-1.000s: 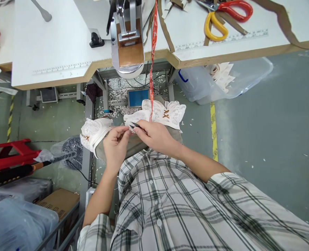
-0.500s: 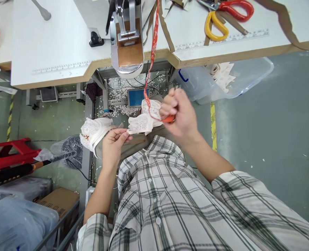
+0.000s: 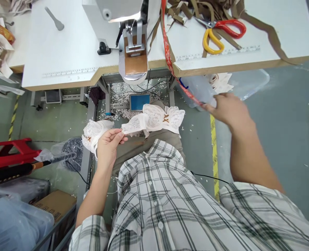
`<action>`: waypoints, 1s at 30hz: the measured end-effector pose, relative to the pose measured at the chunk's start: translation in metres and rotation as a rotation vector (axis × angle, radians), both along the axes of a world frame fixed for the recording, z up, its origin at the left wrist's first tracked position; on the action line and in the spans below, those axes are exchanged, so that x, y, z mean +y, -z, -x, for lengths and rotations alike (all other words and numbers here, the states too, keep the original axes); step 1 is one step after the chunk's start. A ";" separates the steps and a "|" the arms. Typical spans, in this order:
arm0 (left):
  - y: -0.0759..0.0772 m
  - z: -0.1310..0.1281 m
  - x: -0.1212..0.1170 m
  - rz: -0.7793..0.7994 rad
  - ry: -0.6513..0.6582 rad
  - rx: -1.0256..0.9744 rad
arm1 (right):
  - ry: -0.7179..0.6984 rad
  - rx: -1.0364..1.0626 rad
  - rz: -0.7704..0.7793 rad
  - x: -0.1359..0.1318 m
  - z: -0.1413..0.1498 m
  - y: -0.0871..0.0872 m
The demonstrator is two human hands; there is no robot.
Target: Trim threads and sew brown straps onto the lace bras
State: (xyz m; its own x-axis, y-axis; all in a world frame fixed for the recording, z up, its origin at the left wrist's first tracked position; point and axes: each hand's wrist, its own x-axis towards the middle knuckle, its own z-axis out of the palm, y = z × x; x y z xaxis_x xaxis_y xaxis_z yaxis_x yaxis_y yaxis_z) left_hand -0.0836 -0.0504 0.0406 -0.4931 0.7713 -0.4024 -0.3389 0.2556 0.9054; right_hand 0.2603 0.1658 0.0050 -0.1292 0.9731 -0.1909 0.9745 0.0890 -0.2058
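My left hand (image 3: 109, 141) pinches one end of a white lace bra (image 3: 155, 118) between thumb and fingers. The bra lies across my lap, its small brown bows facing up. Out to the right, my right hand (image 3: 229, 109) is closed and slightly blurred. A red patterned ribbon (image 3: 169, 57) runs down from the table into its thumb side; the orange-handled tool on the ribbon's end is hidden in the hand. Another white lace bra (image 3: 95, 132) with a brown bow hangs by my left thigh.
Ahead stands a sewing machine (image 3: 135, 52) on a white table (image 3: 65, 45). Red-and-yellow scissors (image 3: 214, 39) lie among brown strips (image 3: 271, 29). Below right is a clear plastic bin (image 3: 250, 85) with white fabric; at left are a red stool (image 3: 10, 153) and a cardboard box (image 3: 56, 205).
My right hand has swung from over the bra out to the right, drawing the red ribbon along. The bra's right part has come into view. My left hand keeps its pinch.
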 end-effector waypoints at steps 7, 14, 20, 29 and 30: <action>-0.011 -0.022 0.002 0.014 0.076 0.203 | -0.675 0.756 -0.093 -0.098 0.123 -0.026; -0.034 -0.016 0.004 0.053 0.159 0.412 | -0.740 0.883 0.153 -0.114 0.169 -0.025; -0.043 0.030 0.036 0.175 0.417 0.284 | -0.460 1.153 0.798 -0.111 0.168 -0.034; -0.045 0.009 0.035 -0.110 0.142 1.002 | -0.221 1.369 1.003 -0.114 0.165 -0.034; -0.043 0.002 0.029 -0.108 0.173 1.000 | -0.204 1.389 1.011 -0.114 0.164 -0.034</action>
